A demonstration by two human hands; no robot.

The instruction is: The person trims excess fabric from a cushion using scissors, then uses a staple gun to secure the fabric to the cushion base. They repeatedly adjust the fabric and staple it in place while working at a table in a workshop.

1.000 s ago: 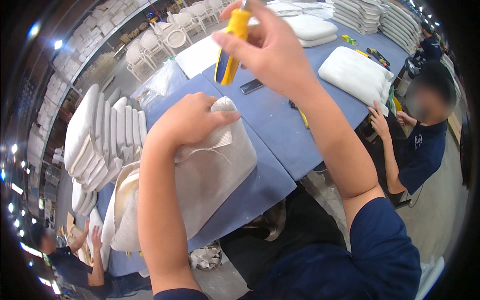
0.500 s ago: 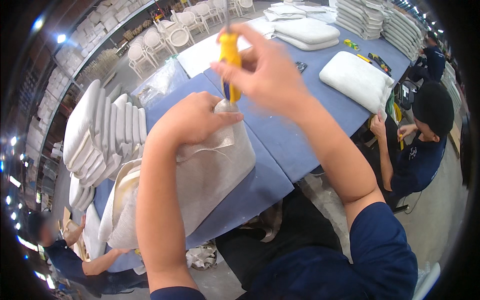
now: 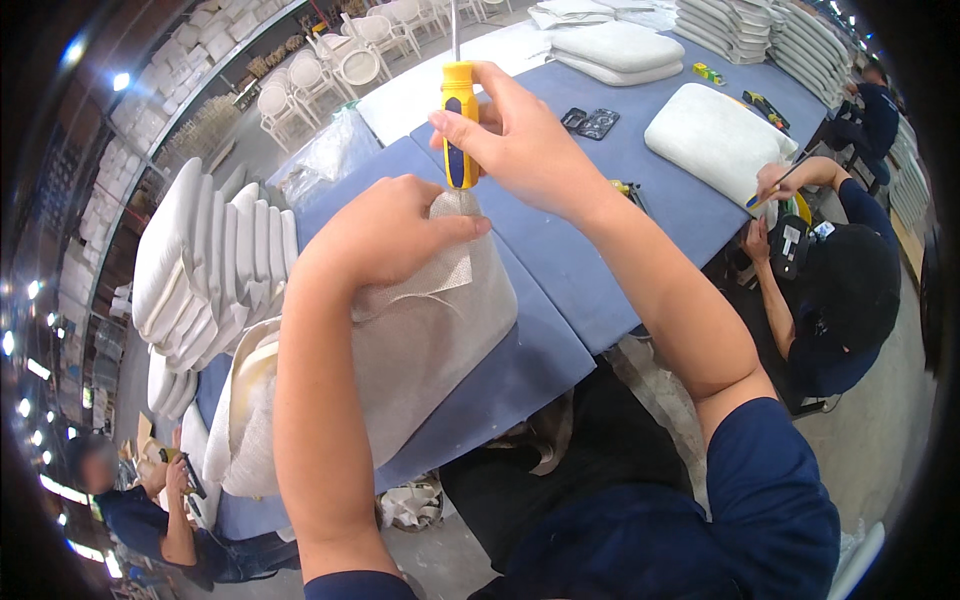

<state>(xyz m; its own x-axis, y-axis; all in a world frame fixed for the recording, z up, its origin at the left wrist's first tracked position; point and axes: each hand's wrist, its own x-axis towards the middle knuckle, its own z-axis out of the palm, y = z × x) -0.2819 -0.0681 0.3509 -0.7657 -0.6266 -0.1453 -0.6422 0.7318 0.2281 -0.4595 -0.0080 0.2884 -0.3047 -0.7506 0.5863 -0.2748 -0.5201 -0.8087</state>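
In my right hand (image 3: 535, 150) is a screwdriver (image 3: 459, 120) with a yellow and dark blue handle. Its metal shaft points upward, and the butt of the handle meets the corner of a pale fabric-covered cushion (image 3: 440, 340). My left hand (image 3: 375, 235) is closed round that corner, thumb on the near side; the fingers behind it are hidden. A loose flap of woven fabric hangs below the left thumb. The cushion lies on the blue tabletop (image 3: 540, 330), its left end partly behind my left forearm.
Stacked cushions (image 3: 215, 250) stand at the left, beside clear plastic wrap (image 3: 335, 160). Another cushion (image 3: 710, 145) lies at the right, where a co-worker (image 3: 850, 290) bends over it with a tool. A second co-worker (image 3: 150, 510) is at lower left. Black trays (image 3: 598, 123) lie on the table.
My right hand and the screwdriver, blurred earlier, now show sharply, slightly changed in tilt. At the right, the co-worker has leaned forward and raised a tool; the left co-worker now holds a dark tool.
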